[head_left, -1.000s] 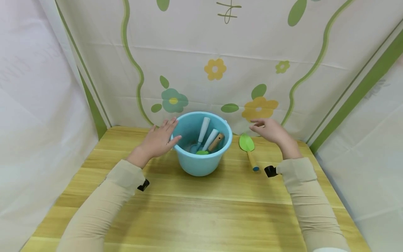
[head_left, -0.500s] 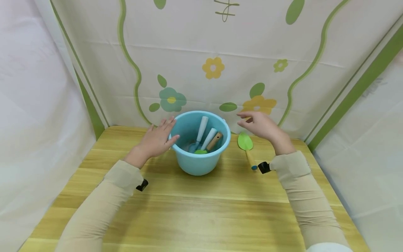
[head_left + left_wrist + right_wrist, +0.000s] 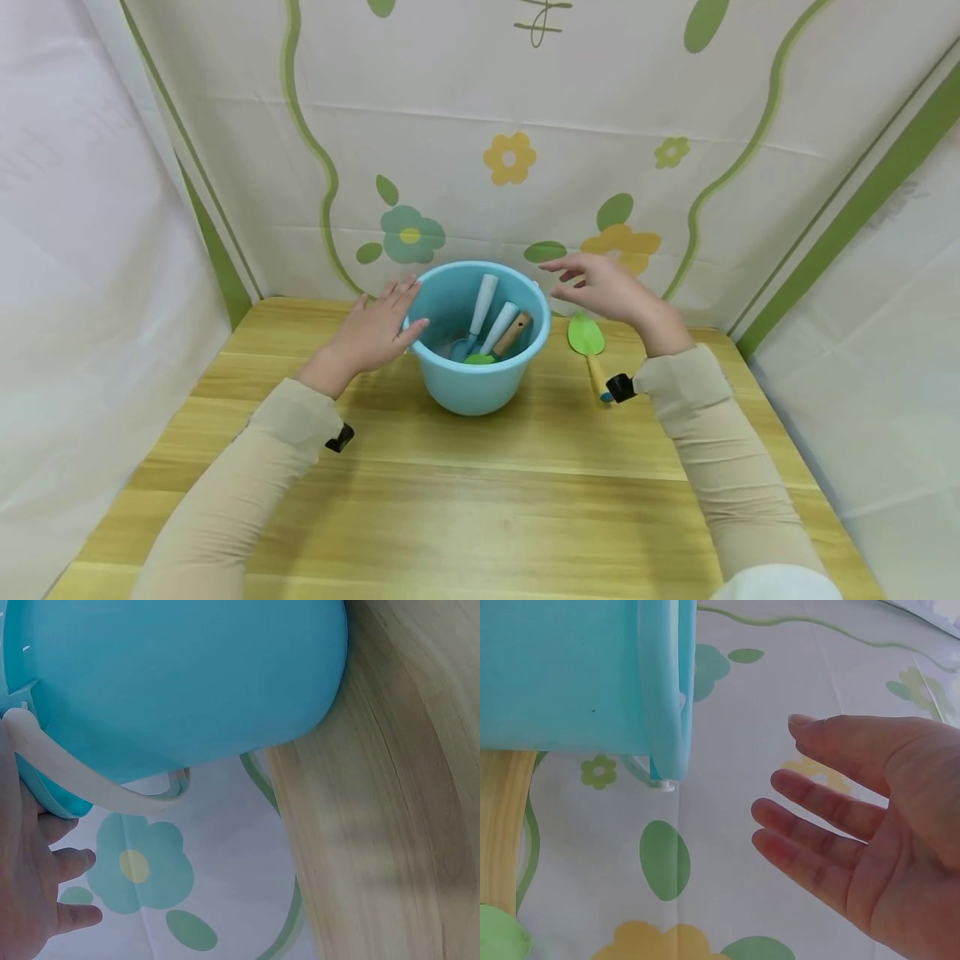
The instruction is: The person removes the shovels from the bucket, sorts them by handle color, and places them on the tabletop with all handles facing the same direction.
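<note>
A light blue bucket point(image 3: 472, 387) stands upright on the wooden table. Inside it lean a tool with a white handle point(image 3: 484, 302), a second pale-handled tool point(image 3: 497, 332) and a green-headed tool with a brown handle point(image 3: 514, 333). My left hand point(image 3: 371, 332) rests at the bucket's left rim with fingers extended. In the left wrist view the bucket's white bail handle point(image 3: 82, 776) hangs near that hand. Right of the rim, my right hand point(image 3: 603, 290) hovers with loosely bent fingers, holding nothing and apart from the bucket. Below it lies a green trowel point(image 3: 587, 335) with a yellow handle.
A white curtain point(image 3: 450, 75) with printed flowers hangs behind the table point(image 3: 450, 517). White cloth walls point(image 3: 97, 250) stand on both sides. Black wrist cameras point(image 3: 621, 387) sit at both cuffs.
My right hand has moved left toward the bucket's rim, and its fingers have spread a little. The left hand, bucket and trowel stay in place.
</note>
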Action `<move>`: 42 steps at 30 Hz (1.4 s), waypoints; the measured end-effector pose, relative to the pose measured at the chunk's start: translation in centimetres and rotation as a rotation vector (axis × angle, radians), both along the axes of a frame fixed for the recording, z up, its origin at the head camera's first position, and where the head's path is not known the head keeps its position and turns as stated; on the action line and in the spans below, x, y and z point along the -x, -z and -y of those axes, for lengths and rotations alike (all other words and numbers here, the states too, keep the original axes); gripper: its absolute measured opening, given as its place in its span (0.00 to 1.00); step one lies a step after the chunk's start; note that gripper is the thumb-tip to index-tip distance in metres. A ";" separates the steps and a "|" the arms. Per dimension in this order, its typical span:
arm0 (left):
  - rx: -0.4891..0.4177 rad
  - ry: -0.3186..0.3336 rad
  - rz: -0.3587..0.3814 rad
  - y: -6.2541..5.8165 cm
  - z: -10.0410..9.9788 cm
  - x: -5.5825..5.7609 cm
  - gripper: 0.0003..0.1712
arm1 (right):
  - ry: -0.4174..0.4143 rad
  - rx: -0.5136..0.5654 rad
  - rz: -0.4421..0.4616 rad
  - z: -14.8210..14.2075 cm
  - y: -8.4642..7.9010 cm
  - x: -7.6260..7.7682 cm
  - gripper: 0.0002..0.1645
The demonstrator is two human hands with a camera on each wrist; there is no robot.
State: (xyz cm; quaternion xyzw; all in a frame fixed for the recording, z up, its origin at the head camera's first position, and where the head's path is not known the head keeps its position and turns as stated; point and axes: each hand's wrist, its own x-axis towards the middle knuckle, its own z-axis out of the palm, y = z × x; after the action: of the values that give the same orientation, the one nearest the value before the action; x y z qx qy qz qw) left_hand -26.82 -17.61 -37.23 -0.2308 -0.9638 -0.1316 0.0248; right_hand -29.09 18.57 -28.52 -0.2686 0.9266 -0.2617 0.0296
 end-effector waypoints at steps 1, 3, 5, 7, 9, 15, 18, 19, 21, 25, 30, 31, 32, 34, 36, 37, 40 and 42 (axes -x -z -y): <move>-0.002 0.000 0.000 0.0 0.0 0.0 0.43 | -0.014 0.005 0.002 0.3 0.0 0.0 0.28; -0.005 -0.003 0.001 0.1 0.1 0.0 0.43 | -0.043 0.020 0.002 0.7 0.1 0.1 0.28; -0.007 -0.005 0.000 0.2 0.2 0.0 0.43 | -0.072 0.037 0.002 1.1 0.3 0.2 0.28; -0.011 -0.008 -0.001 0.3 0.2 0.0 0.43 | -0.093 0.057 -0.001 1.4 0.5 0.2 0.28; -0.005 -0.011 0.002 0.3 0.1 0.0 0.43 | -0.107 0.073 -0.005 1.6 0.8 0.3 0.28; -0.001 -0.012 0.009 0.2 -0.1 0.1 0.43 | -0.171 0.079 -0.012 2.4 1.3 0.7 0.28; -0.008 -0.012 0.017 0.2 -0.2 0.1 0.43 | -0.188 0.046 -0.012 3.0 1.5 0.8 0.28; -0.009 -0.013 0.021 0.2 -0.2 0.1 0.43 | -0.190 0.031 -0.016 3.2 1.6 0.9 0.28; -0.004 -0.013 0.024 0.3 -0.2 0.1 0.43 | -0.187 -0.010 -0.027 3.6 1.8 1.0 0.28; -0.010 -0.014 0.028 0.2 -0.1 0.0 0.44 | -0.195 -0.044 -0.038 4.4 2.2 1.2 0.28; -0.006 -0.018 0.023 0.2 -0.1 -0.1 0.43 | -0.228 -0.051 -0.036 5.1 2.7 1.4 0.29; 0.000 -0.019 0.024 0.2 -0.1 -0.1 0.43 | -0.240 -0.056 -0.036 5.2 2.8 1.4 0.29; -0.001 -0.020 0.025 0.2 -0.1 -0.1 0.43 | -0.249 -0.061 -0.035 5.3 2.8 1.4 0.29; -0.002 -0.020 0.028 0.3 -0.1 -0.1 0.43 | -0.271 -0.074 -0.029 5.5 2.9 1.4 0.29; -0.005 -0.020 0.027 0.3 -0.1 -0.1 0.43 | -0.291 -0.096 -0.033 5.6 2.9 1.5 0.29; -0.007 -0.020 0.027 0.3 -0.1 -0.1 0.43 | -0.300 -0.102 -0.034 5.7 2.9 1.6 0.29; -0.007 -0.022 0.025 0.3 -0.1 -0.1 0.43 | -0.309 -0.125 -0.038 5.9 2.8 1.8 0.28; -0.007 -0.024 0.025 0.3 -0.1 0.0 0.43 | -0.309 -0.144 -0.043 6.0 2.9 1.9 0.27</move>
State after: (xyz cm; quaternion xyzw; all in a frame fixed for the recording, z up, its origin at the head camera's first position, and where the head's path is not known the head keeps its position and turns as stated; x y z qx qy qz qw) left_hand -26.81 -17.50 -37.54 -0.2177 -0.9662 -0.1374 0.0151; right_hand -30.98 12.56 -31.39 -0.4106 0.8909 -0.1813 0.0690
